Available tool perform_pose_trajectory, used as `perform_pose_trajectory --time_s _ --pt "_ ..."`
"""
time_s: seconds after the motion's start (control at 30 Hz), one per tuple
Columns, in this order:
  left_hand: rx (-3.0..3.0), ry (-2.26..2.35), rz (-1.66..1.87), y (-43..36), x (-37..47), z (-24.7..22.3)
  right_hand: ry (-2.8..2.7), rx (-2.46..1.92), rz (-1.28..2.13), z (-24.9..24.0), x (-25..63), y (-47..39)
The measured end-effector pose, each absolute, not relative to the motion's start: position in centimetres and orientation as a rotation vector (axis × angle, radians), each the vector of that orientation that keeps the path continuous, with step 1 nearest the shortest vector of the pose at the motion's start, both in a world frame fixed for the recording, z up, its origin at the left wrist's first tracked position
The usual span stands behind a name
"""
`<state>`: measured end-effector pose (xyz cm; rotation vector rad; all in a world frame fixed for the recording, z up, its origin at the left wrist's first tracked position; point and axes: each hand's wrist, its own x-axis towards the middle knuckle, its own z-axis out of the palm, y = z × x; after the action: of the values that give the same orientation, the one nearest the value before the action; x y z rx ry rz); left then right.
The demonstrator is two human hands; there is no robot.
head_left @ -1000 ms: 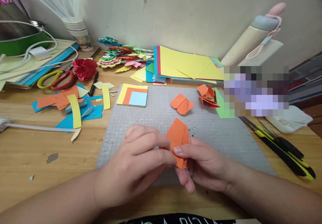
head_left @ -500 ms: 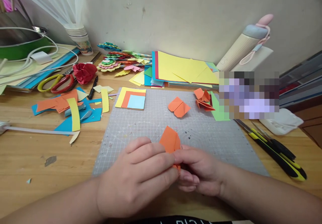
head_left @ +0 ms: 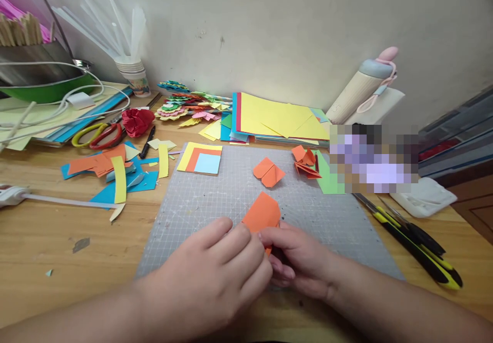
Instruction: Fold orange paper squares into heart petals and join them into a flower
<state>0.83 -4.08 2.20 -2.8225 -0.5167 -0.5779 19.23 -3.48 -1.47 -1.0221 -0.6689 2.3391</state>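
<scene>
An orange folded paper piece (head_left: 264, 212) is held up over the near part of the grey cutting mat (head_left: 185, 214). My left hand (head_left: 227, 266) is closed at its lower left edge, fingers curled, covering much of the paper. From the other side my right hand (head_left: 296, 255) pinches the paper, thumb in front and fingers curled behind. The lower part of the paper is hidden by both hands. Beyond them on the mat lies an orange folded paper shape (head_left: 268, 172), with more orange folded pieces (head_left: 306, 162) to its right.
Square paper sheets (head_left: 200, 158) lie at the mat's back left. Paper scraps (head_left: 115, 171) and scissors (head_left: 98, 135) are on the left. A yellow-black utility knife (head_left: 416, 245) lies along the right edge. Behind are a paper stack (head_left: 281, 114) and a bottle (head_left: 358, 89).
The left hand's fingers have curled in more and shifted slightly left and down, showing more of the orange paper. The right hand keeps its pinch. The head view has tilted up a little.
</scene>
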Motion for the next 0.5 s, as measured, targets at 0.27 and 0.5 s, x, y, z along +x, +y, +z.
perform_pose_trajectory --time_s 0.27,0.5 --pt "-2.904 -0.58 -0.373 -3.0 1.5 1.8 -0.682 -1.104 2.345 -1.5 19.4 -3.2" --pt "-2.926 -0.355 -0.393 -2.5 1.2 1.9 -0.644 -1.095 2.381 -1.7 19.2 -3.2"
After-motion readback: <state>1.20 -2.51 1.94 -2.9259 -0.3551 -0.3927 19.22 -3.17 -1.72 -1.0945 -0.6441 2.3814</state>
